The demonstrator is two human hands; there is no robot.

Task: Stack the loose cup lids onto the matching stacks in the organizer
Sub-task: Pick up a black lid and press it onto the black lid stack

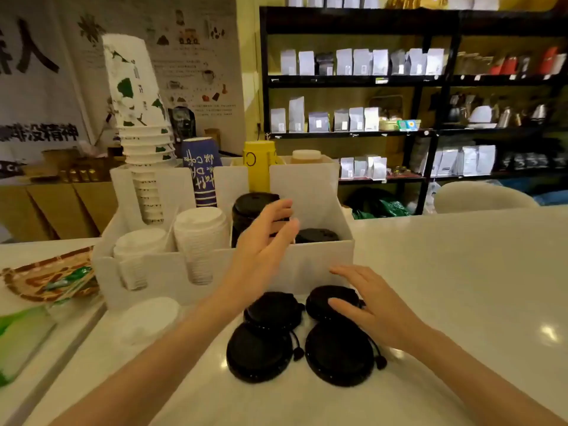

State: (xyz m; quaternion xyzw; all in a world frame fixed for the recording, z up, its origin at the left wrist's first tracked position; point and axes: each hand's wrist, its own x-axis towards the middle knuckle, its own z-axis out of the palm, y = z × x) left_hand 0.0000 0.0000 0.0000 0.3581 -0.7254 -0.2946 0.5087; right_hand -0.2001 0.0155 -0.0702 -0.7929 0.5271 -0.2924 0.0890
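Observation:
Several loose black lids lie on the white counter in front of the white organizer (319, 256): a far-left one (273, 310), a far-right one (330, 298), a near-left one (256, 353) and a near-right one (338, 355). A loose white lid (150, 318) lies to their left. Inside the organizer stand a tall black lid stack (250, 207), a low black stack (316, 235) and two white stacks (201, 238) (138, 250). My left hand (264, 241) hovers open against the tall black stack, empty. My right hand (372, 305) rests spread on the far-right lid without gripping it.
Paper cup stacks, white-green (138, 118), blue (201, 173) and yellow (259, 166), stand at the organizer's back. A woven tray with packets (46, 278) and a green packet (18, 339) sit at the left. Black shelving with bags (399, 87) fills the background.

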